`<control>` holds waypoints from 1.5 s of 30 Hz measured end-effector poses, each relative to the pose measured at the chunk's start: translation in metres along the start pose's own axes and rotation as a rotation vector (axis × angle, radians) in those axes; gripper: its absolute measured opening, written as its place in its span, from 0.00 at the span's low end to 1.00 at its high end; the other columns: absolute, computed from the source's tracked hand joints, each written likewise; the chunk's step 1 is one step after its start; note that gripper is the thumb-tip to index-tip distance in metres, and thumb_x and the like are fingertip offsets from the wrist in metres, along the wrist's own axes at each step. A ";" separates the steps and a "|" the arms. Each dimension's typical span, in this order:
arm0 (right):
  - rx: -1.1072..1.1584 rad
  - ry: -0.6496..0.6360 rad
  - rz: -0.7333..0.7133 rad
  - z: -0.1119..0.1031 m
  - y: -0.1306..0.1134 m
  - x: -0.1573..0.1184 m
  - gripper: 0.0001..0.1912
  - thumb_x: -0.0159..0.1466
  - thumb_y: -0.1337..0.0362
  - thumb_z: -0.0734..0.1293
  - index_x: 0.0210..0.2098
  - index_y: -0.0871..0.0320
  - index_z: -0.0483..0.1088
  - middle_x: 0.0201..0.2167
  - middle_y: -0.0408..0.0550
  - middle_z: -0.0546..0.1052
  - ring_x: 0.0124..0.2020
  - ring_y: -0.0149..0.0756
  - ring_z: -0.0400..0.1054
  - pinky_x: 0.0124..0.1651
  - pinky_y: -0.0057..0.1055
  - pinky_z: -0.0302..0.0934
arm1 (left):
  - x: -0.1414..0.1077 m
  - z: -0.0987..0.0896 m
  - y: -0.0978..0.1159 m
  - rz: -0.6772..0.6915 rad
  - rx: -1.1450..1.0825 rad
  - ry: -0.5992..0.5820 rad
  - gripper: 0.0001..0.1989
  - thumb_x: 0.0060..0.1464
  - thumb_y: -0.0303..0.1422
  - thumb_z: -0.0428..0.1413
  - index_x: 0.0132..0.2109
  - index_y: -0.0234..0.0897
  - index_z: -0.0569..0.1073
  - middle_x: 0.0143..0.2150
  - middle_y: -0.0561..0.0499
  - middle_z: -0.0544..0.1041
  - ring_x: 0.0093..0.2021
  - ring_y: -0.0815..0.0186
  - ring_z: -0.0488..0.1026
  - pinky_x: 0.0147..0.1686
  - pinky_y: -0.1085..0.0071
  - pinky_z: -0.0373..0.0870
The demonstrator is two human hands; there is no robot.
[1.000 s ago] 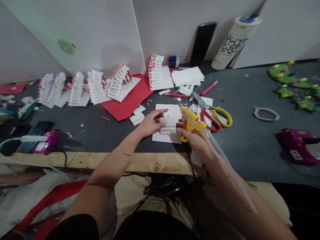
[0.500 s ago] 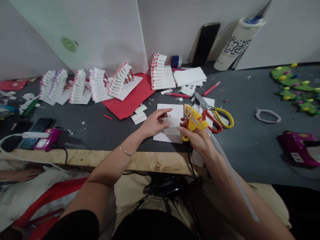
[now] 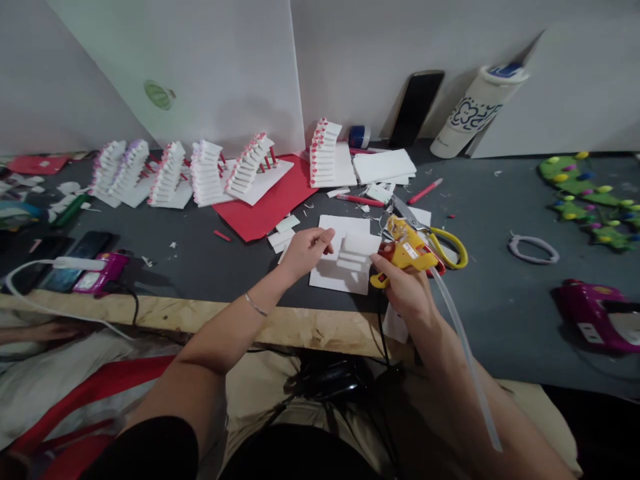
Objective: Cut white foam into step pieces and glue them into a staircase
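Right hand (image 3: 409,288) grasps glue gun (image 3: 409,251) and stepped piece (image 3: 356,249). Left hand (image 3: 303,253) seems released. The piece, probably light and fragile, suits an edge grip.

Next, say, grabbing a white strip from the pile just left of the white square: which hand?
Probably left: the left hand is right beside the white strips, with nothing visibly in its grasp. The right hand is farther off, gripping the yellow glue gun.

strips (image 3: 357,248) over board (image 3: 327,279) | glue gun (image 3: 411,249) right of strips | scissors (image 3: 435,231) right of board | phone (image 3: 417,110) left of bottle (image 3: 470,117)
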State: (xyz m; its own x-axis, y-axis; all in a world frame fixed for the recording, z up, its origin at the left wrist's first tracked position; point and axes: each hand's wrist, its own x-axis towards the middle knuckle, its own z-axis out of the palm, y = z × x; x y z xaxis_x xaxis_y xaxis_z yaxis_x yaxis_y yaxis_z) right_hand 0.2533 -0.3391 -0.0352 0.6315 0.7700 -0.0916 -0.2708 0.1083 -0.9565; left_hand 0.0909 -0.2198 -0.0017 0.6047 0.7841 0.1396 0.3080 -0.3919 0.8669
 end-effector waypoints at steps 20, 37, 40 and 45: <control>0.173 -0.059 0.108 0.004 -0.004 -0.002 0.17 0.47 0.60 0.80 0.30 0.51 0.71 0.33 0.37 0.76 0.36 0.32 0.72 0.45 0.32 0.68 | -0.002 0.012 -0.006 -0.143 -0.300 -0.168 0.15 0.52 0.43 0.61 0.38 0.34 0.77 0.36 0.48 0.79 0.38 0.64 0.75 0.37 0.69 0.70; 0.168 -0.059 0.099 0.001 0.001 0.004 0.17 0.46 0.60 0.80 0.30 0.53 0.70 0.33 0.38 0.76 0.34 0.32 0.71 0.42 0.33 0.67 | -0.002 0.010 0.004 -0.081 -0.258 -0.241 0.13 0.55 0.40 0.56 0.36 0.32 0.76 0.35 0.47 0.78 0.34 0.66 0.72 0.35 0.73 0.67; 0.164 -0.058 0.093 0.000 0.002 0.004 0.17 0.46 0.60 0.79 0.30 0.53 0.70 0.33 0.38 0.76 0.34 0.31 0.71 0.42 0.32 0.67 | -0.003 0.010 0.005 -0.069 -0.237 -0.236 0.13 0.55 0.40 0.56 0.36 0.33 0.76 0.34 0.48 0.79 0.35 0.67 0.72 0.35 0.73 0.67; 0.160 -0.040 0.108 0.000 0.004 0.005 0.19 0.45 0.59 0.80 0.30 0.53 0.70 0.32 0.37 0.76 0.32 0.30 0.71 0.39 0.30 0.68 | -0.004 0.011 0.008 -0.097 -0.257 -0.218 0.13 0.54 0.40 0.57 0.37 0.33 0.77 0.36 0.48 0.80 0.36 0.65 0.74 0.36 0.73 0.67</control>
State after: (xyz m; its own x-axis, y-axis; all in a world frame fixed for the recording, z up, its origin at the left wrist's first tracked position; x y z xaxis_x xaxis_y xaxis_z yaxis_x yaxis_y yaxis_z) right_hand 0.2554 -0.3342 -0.0393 0.5641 0.8064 -0.1774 -0.4496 0.1198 -0.8852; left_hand 0.0990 -0.2310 -0.0003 0.7328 0.6798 -0.0302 0.1930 -0.1651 0.9672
